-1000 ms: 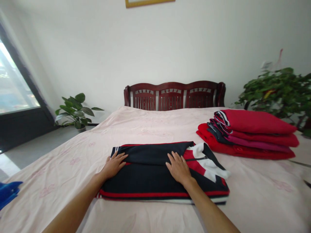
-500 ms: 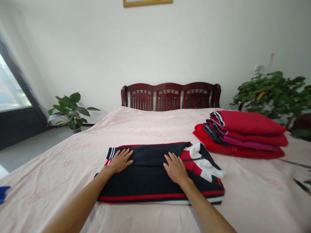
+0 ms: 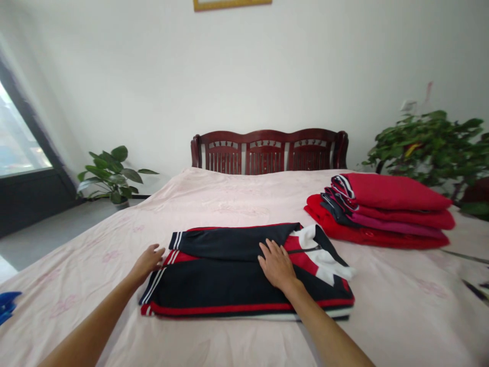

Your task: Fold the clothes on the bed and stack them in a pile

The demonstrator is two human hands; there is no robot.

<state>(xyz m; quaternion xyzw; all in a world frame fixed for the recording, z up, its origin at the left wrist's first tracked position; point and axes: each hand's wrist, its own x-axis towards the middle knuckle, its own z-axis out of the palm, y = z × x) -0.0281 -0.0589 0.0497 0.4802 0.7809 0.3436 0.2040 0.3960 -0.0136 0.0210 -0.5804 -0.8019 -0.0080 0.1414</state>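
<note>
A folded track jacket [image 3: 225,285], dark navy with red piping, white-striped cuffs and a red-and-white collar end, lies flat on the pink sheet. Its sleeves are laid lengthwise over the body, cuffs toward the left. My right hand [image 3: 278,262] rests on it near the collar, fingers spread and palm down. Just off the left end, beside the striped cuffs, is my left hand [image 3: 148,262], its fingers loosely curved and apart, with nothing seen in them. Whether its fingertips touch the hem I cannot tell.
On the right of the bed [image 3: 237,199] stands a stack of folded red clothes [image 3: 397,196]. A bit of blue cloth [image 3: 7,306] lies at the left edge. Beyond are a dark wooden headboard [image 3: 267,153] and potted plants [image 3: 110,173] on both sides.
My left hand has slid off the jacket's sleeve to the left, baring the striped cuffs and hem. My right hand stays in place on the jacket.
</note>
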